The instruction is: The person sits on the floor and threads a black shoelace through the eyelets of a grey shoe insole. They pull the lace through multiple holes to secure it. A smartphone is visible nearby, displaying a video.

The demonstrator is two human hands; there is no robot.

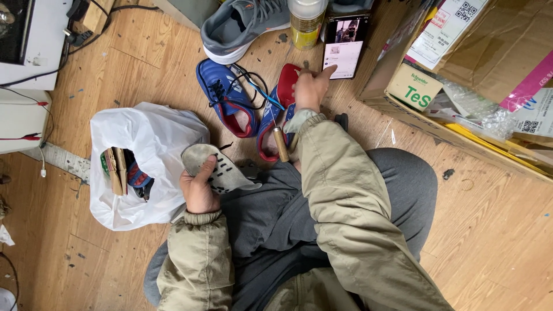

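While left hand (199, 193) grips grey perforated shoe insole (222, 167) over lap, right hand (311, 87) reaches forward, index finger extended, touching black smartphone (345, 45) propped on wooden floor (489, 230). Blue-and-red sports shoes (230, 101) lie between. Wooden-handled tool (280, 144) rests near right sleeve. White plastic bag (150, 144) beside left hand.

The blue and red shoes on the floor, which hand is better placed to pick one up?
Probably the right hand: it is stretched forward over the blue and red shoes, its fingers touching the phone. The left hand already holds a grey insole.
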